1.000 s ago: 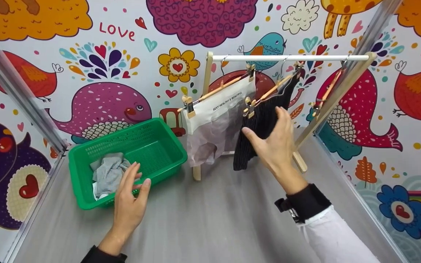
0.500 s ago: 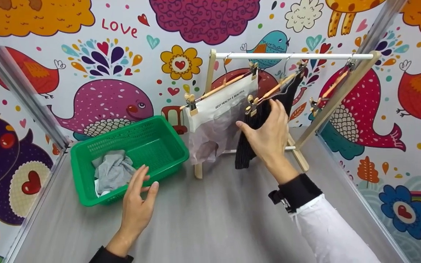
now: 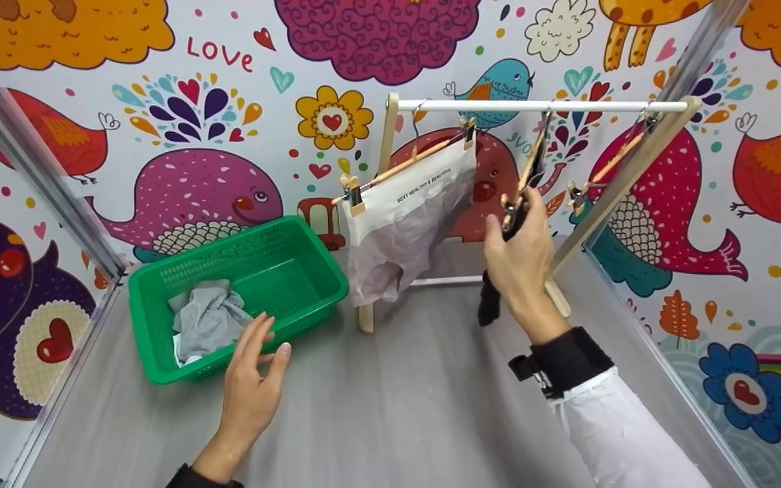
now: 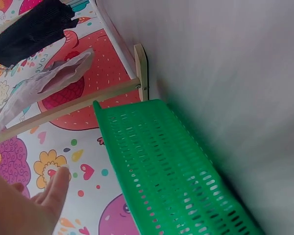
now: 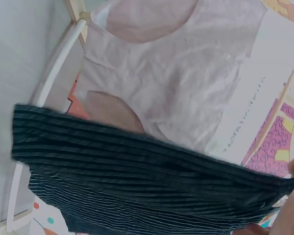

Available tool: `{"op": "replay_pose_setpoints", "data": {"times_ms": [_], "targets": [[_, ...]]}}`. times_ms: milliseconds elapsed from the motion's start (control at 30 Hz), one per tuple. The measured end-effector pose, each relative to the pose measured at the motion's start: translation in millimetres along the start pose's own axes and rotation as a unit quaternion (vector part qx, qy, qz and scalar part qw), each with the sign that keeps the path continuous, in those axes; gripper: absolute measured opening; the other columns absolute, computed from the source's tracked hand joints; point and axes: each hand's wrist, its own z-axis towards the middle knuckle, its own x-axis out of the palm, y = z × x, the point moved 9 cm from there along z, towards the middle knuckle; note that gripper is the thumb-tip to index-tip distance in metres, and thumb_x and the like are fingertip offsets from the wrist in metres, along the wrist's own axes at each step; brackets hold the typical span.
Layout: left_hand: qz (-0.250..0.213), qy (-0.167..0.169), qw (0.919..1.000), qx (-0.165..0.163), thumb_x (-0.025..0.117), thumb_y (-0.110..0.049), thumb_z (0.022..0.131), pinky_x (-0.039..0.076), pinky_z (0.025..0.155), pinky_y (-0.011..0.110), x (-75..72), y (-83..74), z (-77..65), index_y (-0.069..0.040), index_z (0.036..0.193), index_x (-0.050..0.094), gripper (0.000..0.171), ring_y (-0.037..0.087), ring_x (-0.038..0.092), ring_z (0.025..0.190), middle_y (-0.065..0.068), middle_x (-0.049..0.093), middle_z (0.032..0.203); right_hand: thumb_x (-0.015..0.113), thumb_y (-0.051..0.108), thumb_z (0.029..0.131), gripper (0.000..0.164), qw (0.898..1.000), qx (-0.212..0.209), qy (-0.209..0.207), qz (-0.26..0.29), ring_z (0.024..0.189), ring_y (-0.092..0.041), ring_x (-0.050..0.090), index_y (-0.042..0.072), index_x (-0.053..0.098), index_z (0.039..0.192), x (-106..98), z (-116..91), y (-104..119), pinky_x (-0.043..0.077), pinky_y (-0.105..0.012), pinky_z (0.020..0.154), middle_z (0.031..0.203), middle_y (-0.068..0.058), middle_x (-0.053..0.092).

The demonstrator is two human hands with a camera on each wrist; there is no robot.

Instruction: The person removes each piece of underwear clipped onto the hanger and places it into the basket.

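Note:
My right hand [image 3: 521, 254] grips the near end of a wooden clip hanger [image 3: 530, 163] and the black striped garment [image 5: 127, 169] clipped to it. The hanger hooks over the white rail of a small clothes rack [image 3: 445, 106], and my hand hides much of the garment in the head view. Left of it hang white-and-mauve underpants [image 3: 407, 217] with printed lettering, on another clip hanger. My left hand [image 3: 251, 379], fingers nearly straight and holding nothing, hovers by the front side of a green plastic basket [image 3: 326, 271]. Crumpled grey cloth [image 3: 207, 318] lies inside the basket.
A bare clip hanger [image 3: 611, 159] hangs at the rail's right end. The rack's wooden legs [image 3: 366, 317] stand on the grey tabletop [image 3: 397, 407]. A brightly patterned wall stands close behind the rack and basket, with metal corner posts at both sides.
My right hand has moved right and taken hold of the black garment's hanger end. That hanger has slid right along the rail and turned more edge-on. The left hand stays beside the basket.

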Motion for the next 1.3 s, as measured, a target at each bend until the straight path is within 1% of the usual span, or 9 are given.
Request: {"op": "replay_pose_setpoints", "data": {"times_ms": [67, 133, 267, 467, 567, 700, 833, 1100, 1300], "targets": [[0.001, 0.001, 1.0, 0.002, 0.062, -0.019, 0.107, 0.054, 0.093, 0.044, 0.0, -0.5, -0.7, -0.002, 0.152, 0.052, 0.049, 0.031, 0.057, 0.129, 0.015, 0.042, 0.162, 0.071, 0.01, 0.099, 0.053, 1.0, 0.016, -0.006, 0.003, 0.097, -0.032, 0.062, -0.006, 0.05, 0.144, -6.1, 3.3, -3.5, 0.052, -0.044, 0.081, 0.12, -0.023, 0.065], [0.003, 0.003, 1.0, 0.002, 0.062, -0.018, 0.107, 0.054, 0.093, 0.043, 0.1, -1.0, -1.4, -0.002, 0.151, 0.053, 0.048, 0.031, 0.057, 0.13, 0.016, 0.042, 0.162, 0.07, 0.013, 0.1, 0.051, 0.999, 0.035, -0.014, -0.006, 0.102, -0.033, 0.066, -0.004, 0.051, 0.144, -11.5, 7.0, -8.4, 0.056, -0.046, 0.086, 0.125, -0.023, 0.067], [0.004, 0.01, 0.9999, -0.004, 0.062, -0.019, 0.107, 0.055, 0.093, 0.044, 1.2, -1.9, -3.4, -0.002, 0.15, 0.054, 0.047, 0.031, 0.057, 0.13, 0.016, 0.041, 0.162, 0.071, 0.015, 0.1, 0.048, 0.998, 0.058, -0.029, -0.013, 0.114, -0.033, 0.069, -0.003, 0.054, 0.141, -19.5, 13.1, -18.0, 0.056, -0.047, 0.097, 0.13, -0.022, 0.069], [-0.002, 0.013, 0.9999, 0.006, 0.063, -0.018, 0.107, 0.056, 0.092, 0.047, 6.4, -7.0, -6.3, -0.002, 0.149, 0.055, 0.046, 0.029, 0.057, 0.13, 0.014, 0.043, 0.162, 0.065, 0.011, 0.104, 0.034, 0.997, 0.059, -0.048, -0.002, 0.098, -0.026, 0.071, -0.009, 0.06, 0.132, -26.8, 20.0, -23.6, 0.057, -0.041, 0.086, 0.115, -0.021, 0.074], [-0.008, 0.013, 0.9998, 0.01, 0.063, -0.017, 0.107, 0.057, 0.091, 0.043, 9.1, -7.8, -8.2, -0.002, 0.149, 0.055, 0.045, 0.028, 0.057, 0.129, 0.013, 0.043, 0.161, 0.063, 0.01, 0.106, 0.026, 0.996, 0.062, -0.059, -0.003, 0.096, -0.025, 0.068, -0.009, 0.065, 0.122, -29.8, 22.4, -24.1, 0.055, -0.036, 0.084, 0.112, -0.022, 0.074], [-0.01, 0.014, 0.9998, 0.007, 0.064, -0.016, 0.106, 0.056, 0.09, 0.037, 11.2, -6.6, -9.6, -0.003, 0.149, 0.056, 0.045, 0.028, 0.057, 0.129, 0.013, 0.043, 0.161, 0.064, 0.01, 0.105, 0.022, 0.995, 0.059, -0.078, -0.003, 0.095, -0.024, 0.066, -0.009, 0.068, 0.115, -35.4, 24.1, -24.5, 0.047, -0.026, 0.078, 0.108, -0.021, 0.073], [-0.007, 0.019, 0.9998, 0.003, 0.064, -0.017, 0.107, 0.057, 0.091, 0.04, 12.6, -5.9, -9.4, -0.002, 0.149, 0.056, 0.045, 0.029, 0.057, 0.129, 0.014, 0.043, 0.161, 0.063, 0.007, 0.105, 0.02, 0.995, 0.047, -0.089, 0.001, 0.089, -0.02, 0.062, -0.011, 0.068, 0.113, -40.3, 25.6, -25.1, 0.043, -0.018, 0.073, 0.104, -0.022, 0.072], [0.0, 0.019, 0.9998, 0.011, 0.063, -0.017, 0.107, 0.057, 0.091, 0.038, 9.8, -9.3, -8.3, -0.002, 0.148, 0.056, 0.045, 0.028, 0.058, 0.129, 0.015, 0.044, 0.161, 0.063, 0.006, 0.104, 0.019, 0.995, 0.01, -0.104, 0.007, 0.086, -0.018, 0.062, -0.011, 0.068, 0.109, -52.3, 28.1, -21.3, 0.043, -0.015, 0.072, 0.101, -0.023, 0.072], [-0.009, 0.02, 0.9997, 0.011, 0.063, -0.017, 0.107, 0.056, 0.092, 0.044, 7.4, -13.7, -7.7, -0.003, 0.149, 0.055, 0.046, 0.027, 0.057, 0.129, 0.012, 0.043, 0.161, 0.063, 0.006, 0.104, 0.019, 0.994, 0.004, -0.107, 0.005, 0.086, -0.014, 0.063, -0.012, 0.069, 0.109, -67.8, 25.6, -21.2, 0.045, -0.014, 0.074, 0.103, -0.023, 0.072]]}}
